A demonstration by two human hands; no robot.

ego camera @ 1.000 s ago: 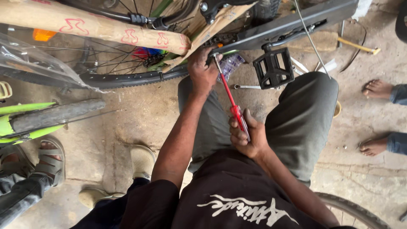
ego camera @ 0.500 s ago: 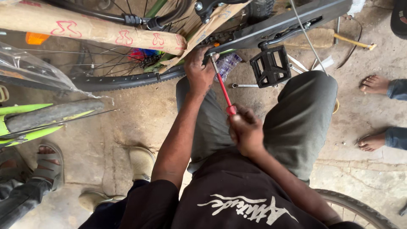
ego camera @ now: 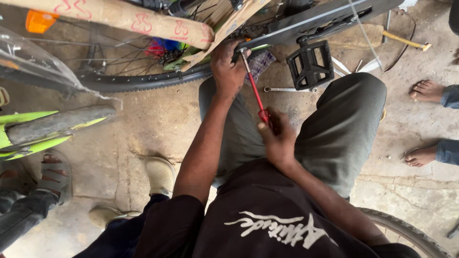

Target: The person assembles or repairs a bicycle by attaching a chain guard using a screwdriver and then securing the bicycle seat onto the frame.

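Clearly mid-turn: the right hand (ego camera: 277, 138) grips the red screwdriver (ego camera: 256, 95), its tip at the bike frame (ego camera: 306, 21), where the left hand (ego camera: 229, 69) steadies it. Next seems to call for firm, straight pressure.

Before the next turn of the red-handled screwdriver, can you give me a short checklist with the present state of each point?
1. Right hand closed around the handle of the red-handled screwdriver: ok.
2. Left hand steadying the tip end at the grey metal bicycle frame: ok.
3. Tip seated in its screw: cannot tell, the left hand hides it.
4. Shaft free of the black plastic pedal: ok, the pedal stands apart to the side.
5. Bare feet of another person away from the tool: ok.
6. Loose silver wrench on the floor under the work: not ok, it lies near the knee.
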